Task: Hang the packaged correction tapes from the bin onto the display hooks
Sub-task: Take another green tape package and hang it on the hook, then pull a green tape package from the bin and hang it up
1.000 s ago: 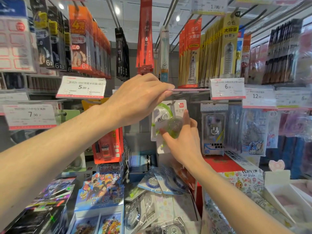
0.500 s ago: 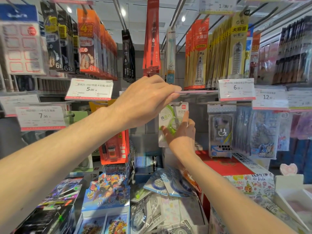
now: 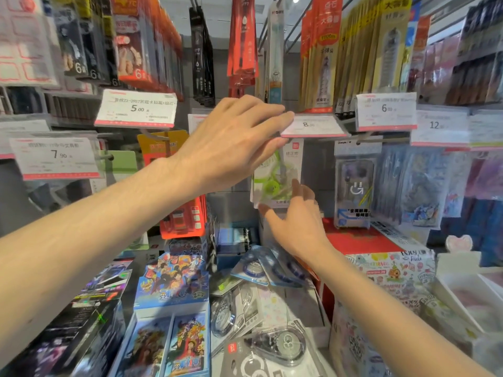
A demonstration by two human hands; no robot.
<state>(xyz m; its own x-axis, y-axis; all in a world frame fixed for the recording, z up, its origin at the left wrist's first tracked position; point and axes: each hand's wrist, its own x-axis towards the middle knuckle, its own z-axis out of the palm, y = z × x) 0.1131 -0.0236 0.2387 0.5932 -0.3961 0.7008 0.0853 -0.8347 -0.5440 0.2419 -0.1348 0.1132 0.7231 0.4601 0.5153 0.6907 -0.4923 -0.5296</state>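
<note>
The head view shows, at the bottom centre of the frame, the bin (image 3: 318, 317) with more packaged correction tapes (image 3: 275, 346) lying loose in it, some flat and some leaning on each other; they wait there to be hung. Left of it, at the lower left, stand boxes of cartoon cards (image 3: 171, 284).

Higher, in the middle of the frame, the right hand (image 3: 296, 227) is raised with its fingers straight and a little spread. The tip of one finger is at the lower edge of the green correction tape pack (image 3: 275, 180); the blur does not let me say if it touches. I think the hand is there to steady the pack so it does not swing.

Above it, the left hand (image 3: 234, 142) reaches from the left side. Its fingers are stretched and close together, and the fingertips (image 3: 280, 118) meet the left edge of the 8.00 price tag (image 3: 313, 126). The tag sits tilted up, probably lifted so that the hook behind it is free.

The green pack hangs straight down just under this tag, below the left fingertips and above the right fingers, held by neither hand. Whether its hole sits fully on the hook I cannot tell, because the tag and the left hand hide it. Farther back, at the top, other goods hang in rows.
</note>
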